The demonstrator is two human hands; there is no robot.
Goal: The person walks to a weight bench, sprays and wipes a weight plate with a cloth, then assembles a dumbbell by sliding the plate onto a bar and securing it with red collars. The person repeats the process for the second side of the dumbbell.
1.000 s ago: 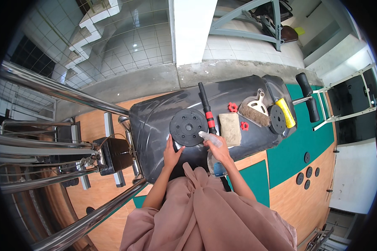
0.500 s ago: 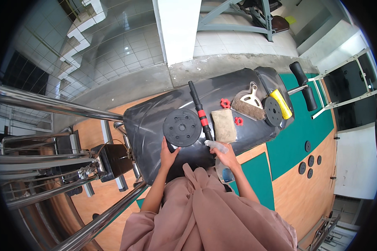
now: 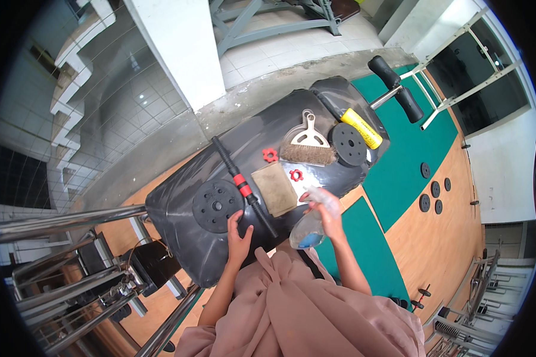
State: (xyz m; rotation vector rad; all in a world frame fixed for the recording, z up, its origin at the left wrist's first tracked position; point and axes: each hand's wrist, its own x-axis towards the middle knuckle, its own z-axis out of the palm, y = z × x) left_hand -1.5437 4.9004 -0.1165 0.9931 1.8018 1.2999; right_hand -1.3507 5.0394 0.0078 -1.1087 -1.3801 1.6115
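My right hand (image 3: 329, 217) is closed around the neck of a clear spray bottle (image 3: 307, 229) with a little blue liquid in it, held tilted over the near edge of a black padded bench (image 3: 178, 196). My left hand (image 3: 239, 237) has its fingers apart at the lower right rim of a black weight plate (image 3: 217, 206); whether it touches the plate I cannot tell. Beside the plate lies a black dumbbell bar (image 3: 243, 185) with a red middle. A folded beige cloth (image 3: 274, 189) sits right of the bar, with two red star-shaped collar nuts (image 3: 270, 155) close by.
Farther along the bench are a small dustpan with brush (image 3: 308, 146), another weight plate (image 3: 348, 144) and a yellow cylinder (image 3: 361, 128). Several plates (image 3: 435, 189) lie on the floor at right. Metal rails (image 3: 71, 221) stand left; a white column (image 3: 178, 53) rises behind.
The view has turned, shifting the bench leftward. My right hand has raised the spray bottle beside the cloth. My left hand has gone from the plate's lower left to its lower right.
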